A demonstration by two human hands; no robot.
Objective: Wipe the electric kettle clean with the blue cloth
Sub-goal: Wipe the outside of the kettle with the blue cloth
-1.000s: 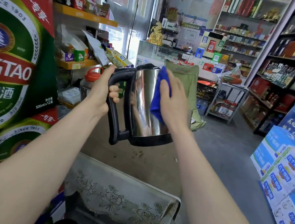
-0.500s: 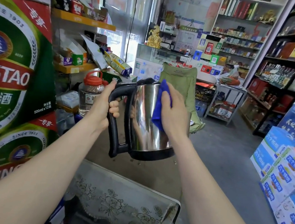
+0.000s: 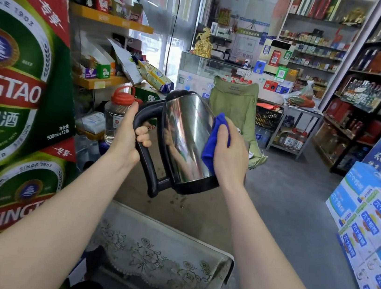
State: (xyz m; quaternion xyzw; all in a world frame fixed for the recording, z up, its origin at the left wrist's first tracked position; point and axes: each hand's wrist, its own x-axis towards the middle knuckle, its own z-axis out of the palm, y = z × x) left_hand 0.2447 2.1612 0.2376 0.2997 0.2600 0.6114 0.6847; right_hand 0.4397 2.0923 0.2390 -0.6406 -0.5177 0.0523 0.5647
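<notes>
A stainless steel electric kettle (image 3: 185,138) with a black lid, handle and base hangs in the air at the middle of the head view, tilted with its top leaning right. My left hand (image 3: 128,135) is closed round the black handle. My right hand (image 3: 230,155) presses a folded blue cloth (image 3: 214,140) flat against the kettle's right side; most of the cloth is hidden under the palm.
Below the kettle stands a table with a brown top (image 3: 187,215) and a lace cover (image 3: 159,255). Green beer cartons (image 3: 13,95) rise at the left, blue boxes (image 3: 370,218) at the right. Shelves, a clear jar (image 3: 118,112) and a green folding chair (image 3: 235,106) lie beyond.
The kettle and both hands have dropped lower in view and tilted a little more. The right hand with the cloth has slid down the kettle's right side.
</notes>
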